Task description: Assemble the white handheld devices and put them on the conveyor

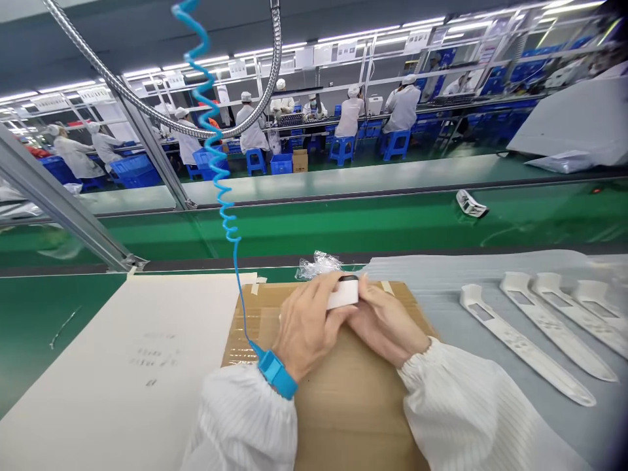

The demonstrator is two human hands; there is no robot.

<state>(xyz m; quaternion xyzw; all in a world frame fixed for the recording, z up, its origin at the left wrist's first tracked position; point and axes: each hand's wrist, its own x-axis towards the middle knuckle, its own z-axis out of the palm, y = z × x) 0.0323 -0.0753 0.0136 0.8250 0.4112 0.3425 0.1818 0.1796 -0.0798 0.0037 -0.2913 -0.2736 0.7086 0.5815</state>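
Note:
Both my hands meet over a brown cardboard sheet (343, 405) on the bench. My left hand (307, 327) and my right hand (387, 320) are closed together on a small white plastic part (343, 292) with a dark window at its top. A blue wrist strap (277, 374) on my left wrist trails a coiled blue cord (216, 150) upward. A crumpled clear plastic wrap (318, 265) lies just behind my hands.
Several long white plastic housings (524, 343) lie on grey foam at the right. A cream sheet (127, 360) covers the bench at the left. Beyond runs a green conveyor (343, 226) carrying one white part (471, 204). Workers in white sit far behind.

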